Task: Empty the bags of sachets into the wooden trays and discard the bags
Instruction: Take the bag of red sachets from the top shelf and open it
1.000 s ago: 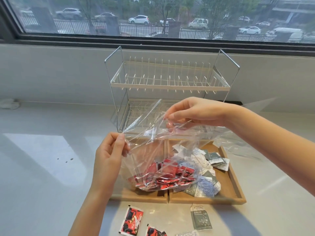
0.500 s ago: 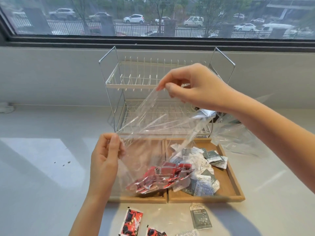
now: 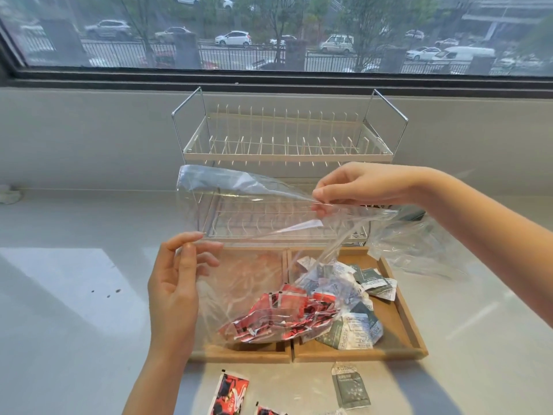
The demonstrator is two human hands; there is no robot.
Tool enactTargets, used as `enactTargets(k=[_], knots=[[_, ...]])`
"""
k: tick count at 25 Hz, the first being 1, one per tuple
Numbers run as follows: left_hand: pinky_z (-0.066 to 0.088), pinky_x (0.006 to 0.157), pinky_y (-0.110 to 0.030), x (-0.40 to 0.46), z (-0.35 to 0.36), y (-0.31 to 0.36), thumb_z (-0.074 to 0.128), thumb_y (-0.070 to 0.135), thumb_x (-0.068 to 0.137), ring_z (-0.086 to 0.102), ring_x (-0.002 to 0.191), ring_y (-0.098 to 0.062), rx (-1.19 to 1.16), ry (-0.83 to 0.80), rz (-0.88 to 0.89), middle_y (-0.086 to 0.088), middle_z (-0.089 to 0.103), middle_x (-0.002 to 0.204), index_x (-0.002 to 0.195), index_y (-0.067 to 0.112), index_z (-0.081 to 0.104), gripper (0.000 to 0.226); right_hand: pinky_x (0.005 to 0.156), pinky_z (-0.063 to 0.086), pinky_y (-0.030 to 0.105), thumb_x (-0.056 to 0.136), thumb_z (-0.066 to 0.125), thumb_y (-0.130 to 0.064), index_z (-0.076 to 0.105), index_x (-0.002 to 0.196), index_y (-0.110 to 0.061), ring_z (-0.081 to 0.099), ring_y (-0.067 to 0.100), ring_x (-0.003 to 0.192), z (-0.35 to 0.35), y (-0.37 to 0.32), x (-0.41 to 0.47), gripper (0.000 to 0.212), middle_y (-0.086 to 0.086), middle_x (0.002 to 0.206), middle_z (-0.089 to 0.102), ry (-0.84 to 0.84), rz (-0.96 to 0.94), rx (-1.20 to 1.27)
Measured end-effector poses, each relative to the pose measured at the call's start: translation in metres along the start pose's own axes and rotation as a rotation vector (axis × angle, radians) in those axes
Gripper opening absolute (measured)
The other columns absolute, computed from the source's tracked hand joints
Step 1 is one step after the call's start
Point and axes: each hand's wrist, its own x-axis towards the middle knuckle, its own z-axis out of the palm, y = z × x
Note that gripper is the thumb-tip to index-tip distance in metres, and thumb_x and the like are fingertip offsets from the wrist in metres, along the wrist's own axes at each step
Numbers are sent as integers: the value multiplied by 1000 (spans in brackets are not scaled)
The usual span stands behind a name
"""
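I hold a clear plastic bag (image 3: 254, 211) over two wooden trays standing side by side. My left hand (image 3: 175, 292) pinches the bag's left edge with thumb and fingertips. My right hand (image 3: 359, 184) pinches the bag's upper edge, stretching the mouth wide. Red sachets (image 3: 284, 317) lie bunched in the bag's bottom, low over the left tray (image 3: 239, 353) and the divider. The right tray (image 3: 414, 327) holds a pile of white and dark green sachets (image 3: 356, 324).
A crumpled empty clear bag (image 3: 416, 244) lies on the counter right of the trays. A two-tier wire dish rack (image 3: 287, 145) stands just behind them. Loose on the counter in front are two red sachets (image 3: 230, 395) and a green sachet (image 3: 350, 390).
My right hand has dropped lower and drawn the bag's top edge rightward, spreading the mouth. My left hand's fingers have loosened. The red sachets have stayed in the bag's bottom.
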Motion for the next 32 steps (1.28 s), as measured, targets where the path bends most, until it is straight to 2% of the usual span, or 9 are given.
enactTargets(k=[7, 10, 15, 18, 22, 25, 28, 30, 32], knots=[[46, 64, -12, 2, -5, -1, 37, 15, 95, 54, 58, 0, 13, 56, -10, 14, 69, 69, 79, 37, 58, 34, 65, 46, 14, 89, 52, -19, 62, 84, -12, 55, 1, 64, -4, -14, -5, 13, -6, 70, 59, 500, -343, -226], [46, 65, -13, 4, -3, -1, 38, 14, 95, 54, 59, -1, 25, 41, -11, 14, 68, 69, 79, 34, 57, 32, 63, 40, 6, 88, 55, -23, 64, 87, -8, 53, -6, 67, -11, -27, -14, 17, -11, 71, 56, 687, -527, -450], [47, 67, -12, 8, 0, -1, 40, 26, 92, 56, 60, 0, -14, 52, -12, 13, 69, 70, 80, 33, 54, 20, 80, 36, 7, 89, 51, -29, 66, 94, -11, 52, 4, 82, -19, -38, -21, 24, -5, 91, 57, 736, -644, -616], [48, 65, -10, 9, -2, 0, 45, 43, 78, 59, 63, 1, -79, 67, -24, 14, 71, 74, 81, 33, 55, 14, 95, 37, 14, 92, 43, -30, 55, 119, -17, 51, 1, 110, -21, -24, -15, 32, -10, 115, 55, 848, -555, -281], [48, 65, -11, 11, -3, -3, 44, 45, 78, 62, 68, 0, -67, 72, -7, 15, 72, 78, 82, 37, 55, 14, 87, 49, 24, 94, 34, -24, 51, 117, -18, 59, 6, 104, 10, 25, -3, 29, -11, 106, 60, 1031, -379, 363], [49, 67, -12, 13, -3, -6, 43, 44, 80, 62, 70, -1, -68, 92, -8, 16, 72, 81, 84, 39, 55, 14, 100, 44, 35, 97, 34, -18, 43, 130, -15, 52, 16, 117, 71, 84, 8, 35, -2, 121, 57, 900, -98, 429], [49, 68, -13, 14, -4, -8, 38, 32, 92, 62, 71, -1, -57, 96, -19, 16, 72, 81, 87, 38, 54, 18, 105, 35, 30, 94, 44, -21, 23, 142, -22, 41, 14, 127, 134, 119, 9, 53, 2, 141, 43, 499, 161, 432], [49, 67, -12, 16, -5, -10, 35, 23, 96, 62, 70, 0, -48, 95, -18, 17, 72, 81, 88, 37, 53, 25, 104, 35, 28, 90, 52, -22, 20, 143, -22, 42, 14, 127, 158, 126, 11, 62, 0, 138, 45, 396, 180, 401], [49, 67, -12, 17, -6, -12, 35, 21, 97, 62, 70, 0, -62, 93, -7, 17, 72, 80, 88, 36, 54, 26, 95, 34, 22, 86, 58, -24, 25, 141, -20, 45, 9, 115, 165, 129, 16, 64, -4, 123, 48, 440, 189, 266]])
